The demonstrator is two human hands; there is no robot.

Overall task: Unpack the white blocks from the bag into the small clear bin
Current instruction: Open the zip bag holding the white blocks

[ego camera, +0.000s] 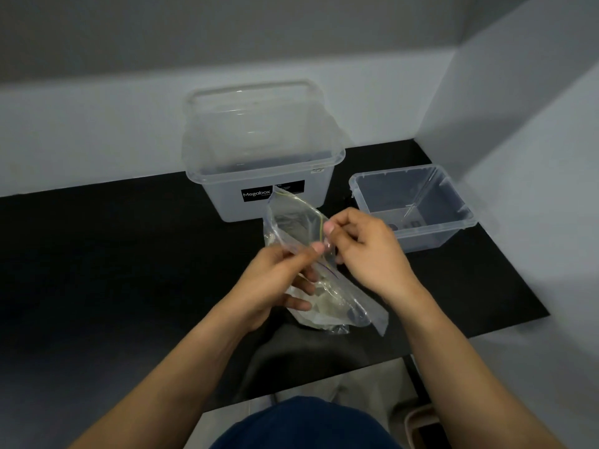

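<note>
With the left hand [275, 280], grips a clear zip bag [291, 222] from below, fingers curled round its lower half and thumb pressed against the seal strip; with the right hand [366, 251], pinches the same strip from the other side, thumb and forefinger closed on the plastic. Holds it lifted over the near part of the black worktop [129, 254], tilted, one end pointing up and away, the other drooping toward the body. Shows only pale, blurred shapes in that drooping end, most likely the white blocks [324, 307]; too unclear to count. Reads as the opening step: both pinches set on opposite sides of the strip, as if to peel it apart, though hard to say whether any of it has parted yet. Calls next for pulling the two sides away from each other along the whole strip, then carrying the mouth rightward and forward. Farther back on the right, the small clear bin [431, 236], upright, open-topped, with no white blocks visible inside. Left of it and a little farther off, a large clear bin [227, 202] with a black "Megabox" label on its front wall. Beyond both, pale partition walls [97, 124] closing off the back and right side.
</note>
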